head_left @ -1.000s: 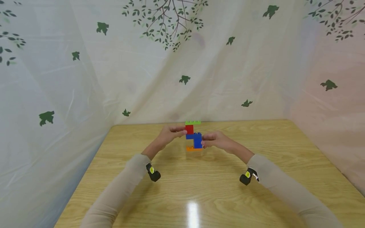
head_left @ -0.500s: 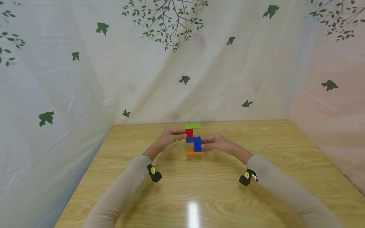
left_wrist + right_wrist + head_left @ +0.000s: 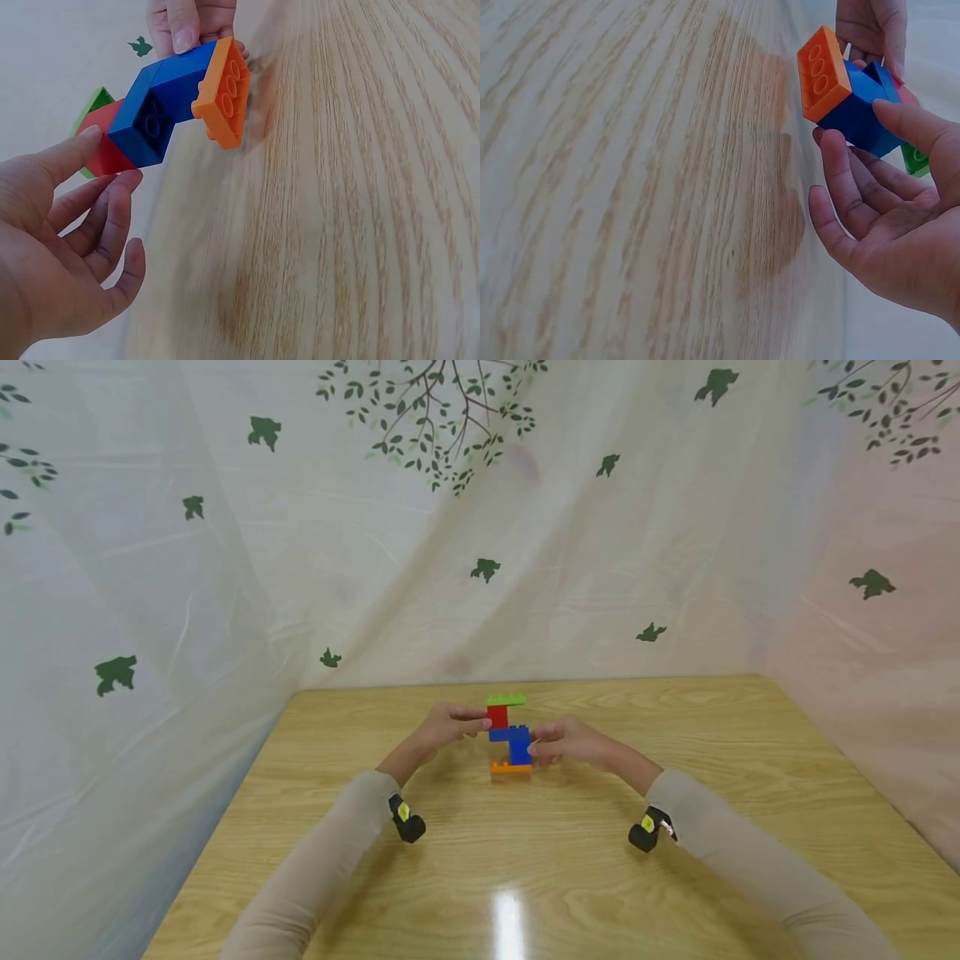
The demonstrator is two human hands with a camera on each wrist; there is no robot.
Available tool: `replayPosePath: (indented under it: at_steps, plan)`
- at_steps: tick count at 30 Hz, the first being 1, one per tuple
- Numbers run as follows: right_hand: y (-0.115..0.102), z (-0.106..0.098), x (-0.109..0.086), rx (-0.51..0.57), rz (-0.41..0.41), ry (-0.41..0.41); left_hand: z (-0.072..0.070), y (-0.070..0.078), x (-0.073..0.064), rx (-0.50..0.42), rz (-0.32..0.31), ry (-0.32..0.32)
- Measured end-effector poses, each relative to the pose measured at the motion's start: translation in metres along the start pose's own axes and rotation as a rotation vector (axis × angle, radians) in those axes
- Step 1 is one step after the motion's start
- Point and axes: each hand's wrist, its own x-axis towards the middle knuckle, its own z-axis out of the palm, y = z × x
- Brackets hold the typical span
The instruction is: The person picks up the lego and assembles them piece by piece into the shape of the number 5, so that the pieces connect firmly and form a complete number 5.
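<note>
A stepped stack of toy building bricks is held between my two hands, its studs facing up in the head view. A light green plate tops it, over a red brick. Below come blue bricks, stepped to the right, and an orange plate at the bottom. My left hand pinches the red brick between thumb and fingers. My right hand pinches the blue part from the right. The orange plate's hollow underside shows in the left wrist view, raised off the table.
The wooden table stretches under both arms. A pale curtain printed with leaves and branches stands behind its far edge and along the sides. Black wrist cameras sit on both sleeves.
Both hands and the brick stack have shifted lower in the head view, slightly at each step. The grip of each hand on the stack looks the same.
</note>
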Motion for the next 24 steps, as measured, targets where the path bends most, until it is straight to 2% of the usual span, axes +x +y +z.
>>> replayPosePath:
  at_steps: [13, 24]
  plan:
    - [0.0002, 0.0018, 0.0015, 0.017, 0.032, -0.015, 0.0020, -0.0044, 0.0019, 0.018, -0.011, -0.016]
    - [0.0011, 0.0011, 0.0051, 0.015, 0.033, -0.021, 0.0032, -0.0001, 0.0027, 0.014, -0.051, -0.032]
